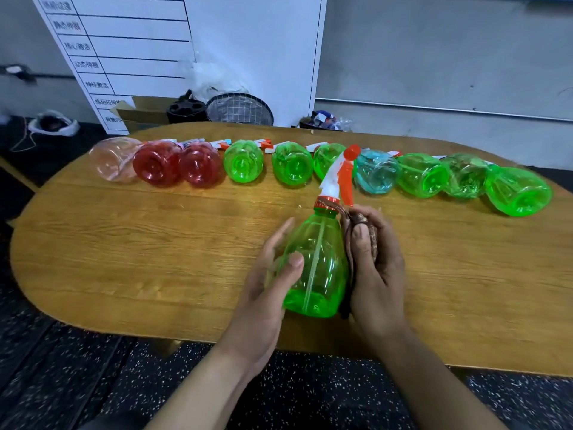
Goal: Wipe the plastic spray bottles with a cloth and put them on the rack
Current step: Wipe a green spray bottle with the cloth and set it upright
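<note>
Wooden table, whiteboard, wire basket.

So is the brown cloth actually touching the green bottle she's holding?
Touching. The head view shows the brown cloth, held in the right hand, pressed against the side of the green bottle, with no gap. The left hand grips the other side.

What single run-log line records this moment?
left hand holds green bottle | right hand presses cloth to it | step: wiping

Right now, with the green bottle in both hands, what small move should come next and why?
Probably slide the cloth down the green bottle: the right hand presses it against the bottle's upper side, while the left hand steadies the other side.
</note>
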Available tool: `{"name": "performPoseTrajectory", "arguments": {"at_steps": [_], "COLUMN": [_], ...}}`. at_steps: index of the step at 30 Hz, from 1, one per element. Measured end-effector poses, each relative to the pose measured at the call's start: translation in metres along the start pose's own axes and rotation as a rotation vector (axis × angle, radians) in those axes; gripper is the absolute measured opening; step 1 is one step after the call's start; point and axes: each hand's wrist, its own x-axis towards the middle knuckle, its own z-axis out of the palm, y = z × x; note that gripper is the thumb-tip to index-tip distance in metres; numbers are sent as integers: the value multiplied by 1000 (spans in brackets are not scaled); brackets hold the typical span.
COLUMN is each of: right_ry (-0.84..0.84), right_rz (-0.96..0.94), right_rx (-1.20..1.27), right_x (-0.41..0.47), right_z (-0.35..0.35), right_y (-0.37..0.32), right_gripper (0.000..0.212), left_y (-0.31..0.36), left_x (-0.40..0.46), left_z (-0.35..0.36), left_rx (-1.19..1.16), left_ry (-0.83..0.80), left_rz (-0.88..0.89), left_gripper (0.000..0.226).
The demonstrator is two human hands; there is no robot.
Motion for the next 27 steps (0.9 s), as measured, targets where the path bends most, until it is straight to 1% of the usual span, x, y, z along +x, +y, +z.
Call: {"name": "performPoseTrajectory", "arguments": {"at_steps": [1, 3, 5, 8, 11, 13, 16, 18, 19, 21, 24, 27], "right_ry": [4, -13, -23, -77, -192, -271, -412, -460, -461, -427, -285, -161], "right_rz": [11, 19, 3, -43, -141, -251, -502, -665, -708, -684, -466, -249], "right_rx": [3, -12, -65, -213, -423, -486, -524, -577, -599, -592, -505, -451], "right_x": [1, 1, 1, -1, -8, -15, -25, -28, -28, -26, -14, 1], "right_z": [0, 0, 1, -3, -6, -4, 1, 2, 2, 1, -4, -12], "right_y": [-1, -7, -9, -7, -4, -3, -3, -3, -3, -3, -1, 2], "right_gripper": [26, 24, 26, 27, 33, 35, 32, 31, 30, 29, 28, 29], "left_y": [-2, -4, -8, -9, -10, -8, -1, 5, 7, 7, 0, -8], "left_x": [0, 4, 5, 3, 2, 4, 6, 6, 5, 5, 5, 1], "left_z": [-2, -3, -3, -1, -6, -11, -16, -16, -17, -15, -9, -2], "left_rx": [53, 65, 99, 115, 104, 87, 9, -6, 1, 47, 143, 147], "left_ry": [-19, -22, -13, 5, 47, 85, 143, 146, 146, 146, 97, 16], "left_rz": [6, -18, -40, -31, -31, -11, 36, 55, 59, 67, 49, 7], "left_gripper": [68, 59, 54, 54, 54, 49, 48, 49, 49, 50, 44, 33]}}
